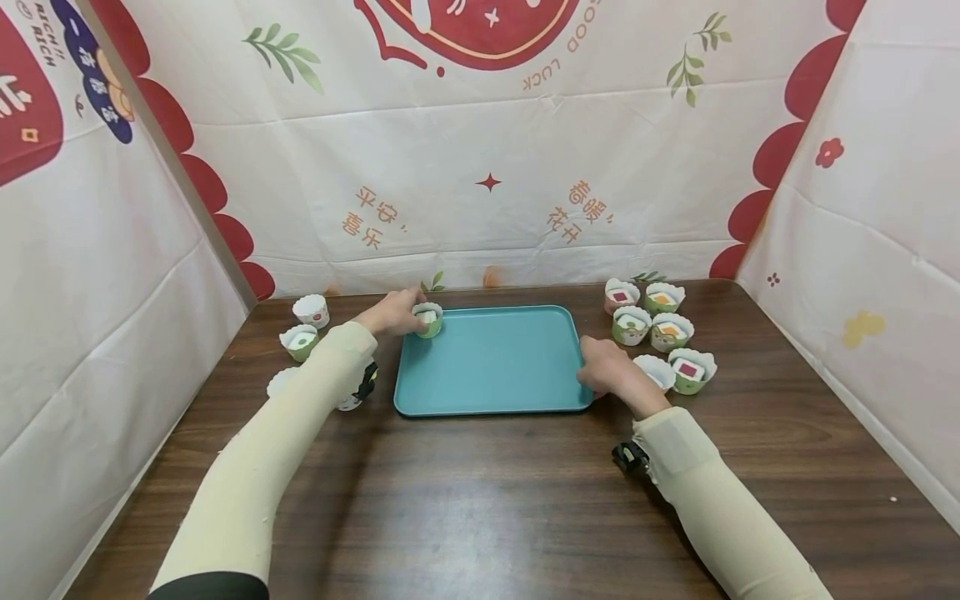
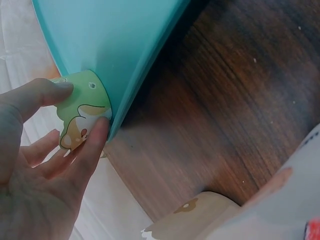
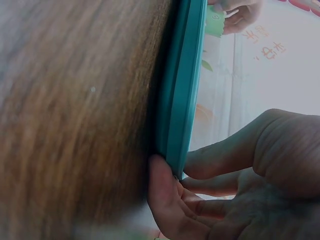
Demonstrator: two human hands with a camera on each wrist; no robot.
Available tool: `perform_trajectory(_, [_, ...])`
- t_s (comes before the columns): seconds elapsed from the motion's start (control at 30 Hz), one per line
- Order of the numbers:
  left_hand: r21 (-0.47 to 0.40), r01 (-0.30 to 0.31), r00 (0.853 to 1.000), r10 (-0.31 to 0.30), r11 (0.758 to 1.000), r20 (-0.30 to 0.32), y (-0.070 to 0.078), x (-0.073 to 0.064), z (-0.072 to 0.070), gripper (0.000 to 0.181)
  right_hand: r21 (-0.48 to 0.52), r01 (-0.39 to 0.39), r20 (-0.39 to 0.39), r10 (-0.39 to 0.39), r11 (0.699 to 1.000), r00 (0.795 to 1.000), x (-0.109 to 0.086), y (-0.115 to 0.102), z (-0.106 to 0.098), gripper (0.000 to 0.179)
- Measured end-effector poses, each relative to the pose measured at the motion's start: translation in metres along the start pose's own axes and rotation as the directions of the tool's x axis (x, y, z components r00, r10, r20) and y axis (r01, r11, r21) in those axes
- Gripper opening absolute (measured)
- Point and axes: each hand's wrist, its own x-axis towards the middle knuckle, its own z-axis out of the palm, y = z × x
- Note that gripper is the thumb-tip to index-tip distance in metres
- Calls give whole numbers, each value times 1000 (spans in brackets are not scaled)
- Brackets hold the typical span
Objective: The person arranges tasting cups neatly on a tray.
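Observation:
At the far left corner of the teal tray (image 1: 491,367), my left hand (image 1: 392,313) pinches a small green paper cup (image 1: 431,323) with a pale piece inside. Thumb and fingers press on opposite sides of the cup (image 2: 89,102) in the left wrist view, where a cartoon animal shows on its wall. The cup's base is at the tray surface. My right hand (image 1: 611,371) grips the tray's right edge. Seen from the right wrist, the thumb lies over the tray rim (image 3: 181,110) and a finger is tucked under it.
Several filled paper cups (image 1: 631,325) stand to the right of the tray, one close behind my right hand. More cups (image 1: 311,311) stand at the left, partly hidden by my left sleeve. Printed cloth (image 1: 480,225) hangs along the back and sides of the brown wooden table (image 1: 465,500).

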Motion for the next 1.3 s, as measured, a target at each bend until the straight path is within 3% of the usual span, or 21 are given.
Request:
perform_trajectory(0.6, [32, -12, 1000, 12, 999, 17, -1, -4, -4, 59, -33, 19, -15, -19, 999, 1000, -1, 1, 2, 41])
perform_trajectory(0.83, [33, -16, 1000, 15, 999, 21, -3, -3, -3, 62, -22, 54, -26, -55, 998, 998, -1, 2, 4, 66])
perform_trajectory(1.1, [29, -13, 1000, 12, 999, 16, -4, -2, -3, 63, -71, 94, -57, -98, 993, 994, -1, 2, 9, 53])
perform_trajectory(1.3, [24, -21, 1000, 20, 1000, 20, -5, -3, -4, 66, -82, 90, -64, -95, 993, 993, -3, -1, 10, 54])
